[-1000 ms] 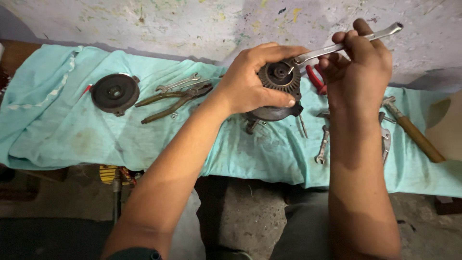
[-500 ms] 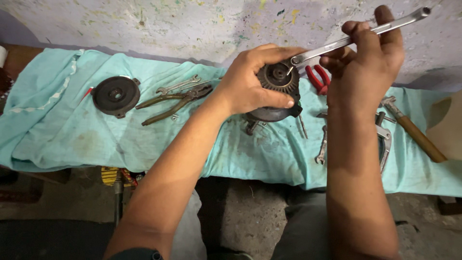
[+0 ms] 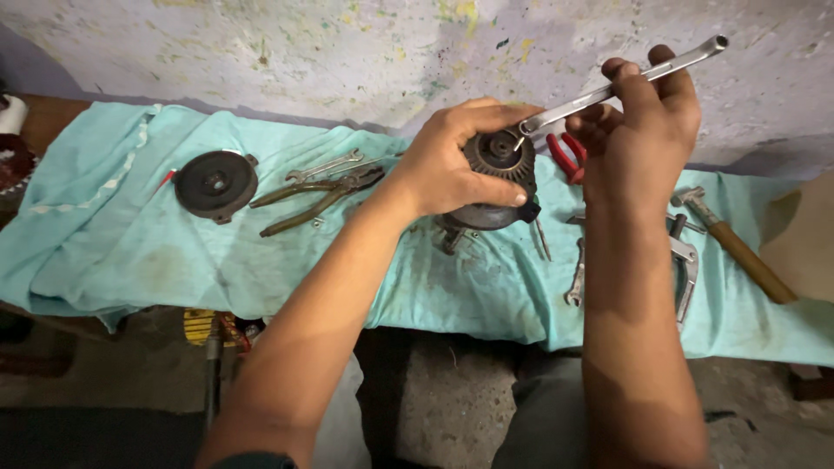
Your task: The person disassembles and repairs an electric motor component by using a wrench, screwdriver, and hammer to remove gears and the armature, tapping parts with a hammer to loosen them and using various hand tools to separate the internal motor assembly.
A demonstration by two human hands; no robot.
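As we read it: our two hands worked a motor part over the bench.
Left hand [image 3: 452, 169]: wrapped round the dark round motor part [image 3: 497, 165], holding it just above the teal cloth [image 3: 122, 234].
Right hand [image 3: 643, 130]: closed on the long silver wrench [image 3: 621, 85], its lower end set on the part's centre.
Progress: we judged the centre fastener mid-turn, not off yet; loosening and removal left.
Change: against half a second back, the wrench's far end sat lower; grips same.
Nearby: black disc [image 3: 215, 184], pliers [image 3: 317, 195], red-handled pliers [image 3: 566, 156], hammer [image 3: 738, 247], puller [image 3: 682, 260] lay untouched on the cloth.
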